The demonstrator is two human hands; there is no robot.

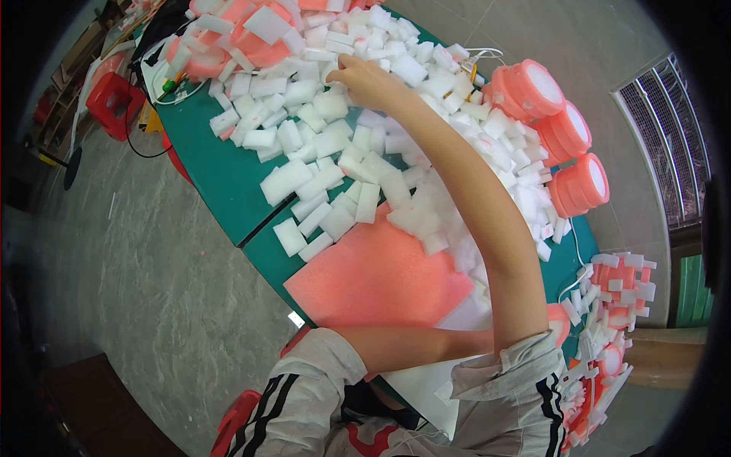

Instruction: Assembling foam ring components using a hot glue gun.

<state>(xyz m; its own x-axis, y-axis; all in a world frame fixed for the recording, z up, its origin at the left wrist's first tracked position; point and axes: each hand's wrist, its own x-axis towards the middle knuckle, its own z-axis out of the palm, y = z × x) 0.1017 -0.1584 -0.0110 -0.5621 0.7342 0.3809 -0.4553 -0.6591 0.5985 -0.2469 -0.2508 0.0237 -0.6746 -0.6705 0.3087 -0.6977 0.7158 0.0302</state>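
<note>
My right arm stretches far across the table, and my right hand [369, 82] is over the far part of a large heap of white foam blocks [331, 137]. Thumb and finger are apart there beside several blocks, with nothing visibly held between them. My left forearm [419, 348] crosses low in front of me toward the right. It passes behind my right arm, which hides the left hand and its fingers. A pink foam sheet [381, 274] lies flat just beyond the left forearm, with white blocks along its far and right edges.
Round pink foam pieces with white tops [579, 186] stand along the table's right edge. More pink foam [263, 46] with white blocks is piled at the far left. The green table [213, 167] shows a seam. A red stool [114, 105] stands on the grey floor.
</note>
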